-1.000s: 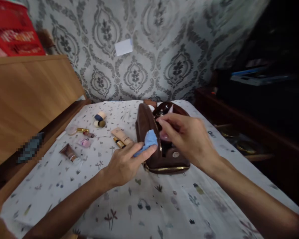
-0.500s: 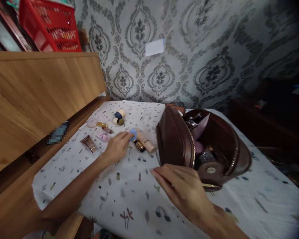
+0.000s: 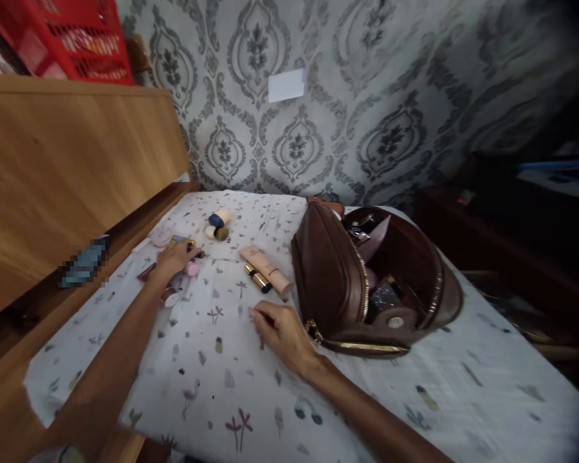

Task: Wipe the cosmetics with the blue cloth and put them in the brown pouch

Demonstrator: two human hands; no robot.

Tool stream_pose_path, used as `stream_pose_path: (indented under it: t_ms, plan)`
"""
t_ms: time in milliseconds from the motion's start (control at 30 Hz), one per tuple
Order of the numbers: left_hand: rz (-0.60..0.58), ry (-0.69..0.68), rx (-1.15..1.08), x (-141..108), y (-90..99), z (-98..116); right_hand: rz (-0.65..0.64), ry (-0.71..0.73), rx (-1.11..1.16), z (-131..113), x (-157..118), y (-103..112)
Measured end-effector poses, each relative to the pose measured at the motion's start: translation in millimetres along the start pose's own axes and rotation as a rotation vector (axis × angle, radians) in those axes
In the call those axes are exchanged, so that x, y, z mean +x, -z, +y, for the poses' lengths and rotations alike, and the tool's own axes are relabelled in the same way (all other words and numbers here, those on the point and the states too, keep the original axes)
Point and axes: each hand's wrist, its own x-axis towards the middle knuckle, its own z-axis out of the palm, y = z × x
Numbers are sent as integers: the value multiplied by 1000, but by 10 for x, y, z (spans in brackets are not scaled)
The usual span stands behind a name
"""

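Observation:
My left hand (image 3: pixel 174 257) reaches over the small cosmetics at the left of the cloth; its fingers are blurred, and what they hold, if anything, is hidden. Around it lie a pink-capped tube (image 3: pixel 190 269), a brown tube (image 3: pixel 170 296) and a round pale item (image 3: pixel 161 237). My right hand (image 3: pixel 282 331) is curled above the cloth, left of the brown bag (image 3: pixel 328 270), with no object visible in it. The bag gapes, showing a pink item (image 3: pixel 376 241) and a glittery box (image 3: pixel 386 294). A beige tube (image 3: pixel 266 269) lies beside a black and gold tube (image 3: pixel 257 278).
Brushes (image 3: pixel 219 225) lie at the back left of the patterned cloth (image 3: pixel 241 379). A wooden panel (image 3: pixel 77 148) rises at the left, with a red basket (image 3: pixel 91 45) above. Behind the cloth stands the wallpapered wall (image 3: pixel 296 148).
My left hand has moved left, from beside the beige tube to the small cosmetics; the blue round item at its fingertips no longer shows. My right hand has moved left, off the bag's front. The view has shifted.

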Motion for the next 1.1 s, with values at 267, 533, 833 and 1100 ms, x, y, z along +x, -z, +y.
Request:
stream_pose_path:
  t_ms: [267,533,833,1100]
  plan:
    - [-31,-225,-124,25,-23,-25,25,-27,85,-18,-98,6]
    - [-82,-509,-79,-108,7,203,23,-19,30,-40,-110,35]
    - [40,-496,90,-229,-118,459,7,-2,-1,-19,-83,43]
    - [84,-562,-34,-286,-97,483,2,12,26,32,-79,11]
